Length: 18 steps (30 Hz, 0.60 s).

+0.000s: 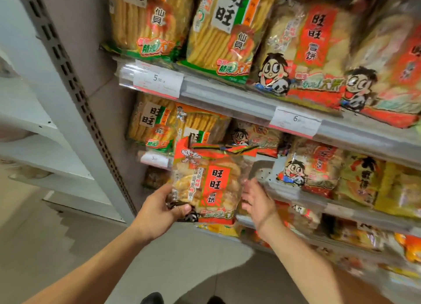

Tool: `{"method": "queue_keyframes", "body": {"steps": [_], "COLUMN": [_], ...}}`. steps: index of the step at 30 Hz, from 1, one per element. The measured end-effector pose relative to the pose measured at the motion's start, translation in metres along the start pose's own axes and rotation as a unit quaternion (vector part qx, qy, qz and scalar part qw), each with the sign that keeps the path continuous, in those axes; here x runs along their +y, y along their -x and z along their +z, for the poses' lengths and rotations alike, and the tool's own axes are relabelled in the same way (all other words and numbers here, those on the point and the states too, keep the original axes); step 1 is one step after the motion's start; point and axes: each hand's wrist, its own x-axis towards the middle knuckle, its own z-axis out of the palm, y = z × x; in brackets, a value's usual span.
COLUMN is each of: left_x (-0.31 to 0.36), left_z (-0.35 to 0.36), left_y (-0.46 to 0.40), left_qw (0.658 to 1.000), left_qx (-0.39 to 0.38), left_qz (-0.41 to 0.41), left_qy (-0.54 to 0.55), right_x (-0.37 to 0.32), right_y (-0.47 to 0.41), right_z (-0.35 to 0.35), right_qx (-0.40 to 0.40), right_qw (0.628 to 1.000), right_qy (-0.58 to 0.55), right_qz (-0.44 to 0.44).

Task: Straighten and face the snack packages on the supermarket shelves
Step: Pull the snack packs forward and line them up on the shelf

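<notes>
- Left hand [164,209] pinches red bag [208,183] at its lower corner, off the shelf, in front of the middle shelf [296,199].
- Right hand [257,200] beside the bag, fingers spread, holding nothing.
- Top-shelf packs [218,26] look faced; bag not yet shelved, gap [262,169] behind unfilled.

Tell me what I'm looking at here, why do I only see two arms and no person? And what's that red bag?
The camera sits on the person's head and looks down, so you see only their arms and hands, like your own when you look down. They stand at supermarket shelves full of snack bags. The left hand grips the bottom corner of a red rice cracker bag, held up in front of the shelves. The right hand is open beside the bag, not gripping it. On the shelf above stand green-edged cracker bags and more red ones, with white price tags along the shelf edges. The dark shapes at the bottom look like the person's shoes.
</notes>
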Motion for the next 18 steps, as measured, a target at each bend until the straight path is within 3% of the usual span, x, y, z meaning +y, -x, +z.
{"method": "queue_keyframes", "body": {"steps": [2,5,9,13,18], "left_x": [0.012,0.031,0.06,0.088,0.101], "left_z": [0.024,0.06,0.098,0.117,0.125], "left_y": [-0.012,-0.031,-0.057,-0.078,-0.092], "left_qw": [0.999,0.997,0.997,0.995,0.972], "left_qx": [-0.018,-0.036,-0.045,0.015,0.048], "left_qz": [0.007,0.014,0.024,0.056,0.073], "left_qy": [-0.027,-0.06,-0.059,-0.076,-0.22], "right_x": [0.007,0.006,-0.02,-0.059,-0.09], "right_y": [0.005,0.008,-0.014,-0.046,-0.087], "right_z": [-0.027,-0.066,-0.095,-0.103,-0.09], "right_qx": [-0.012,-0.021,0.047,0.084,0.128], "right_qw": [1.0,0.989,0.982,0.966,0.96], "right_qy": [0.009,0.139,0.164,0.185,0.229], "right_qz": [0.01,-0.048,-0.086,-0.159,-0.095]}}
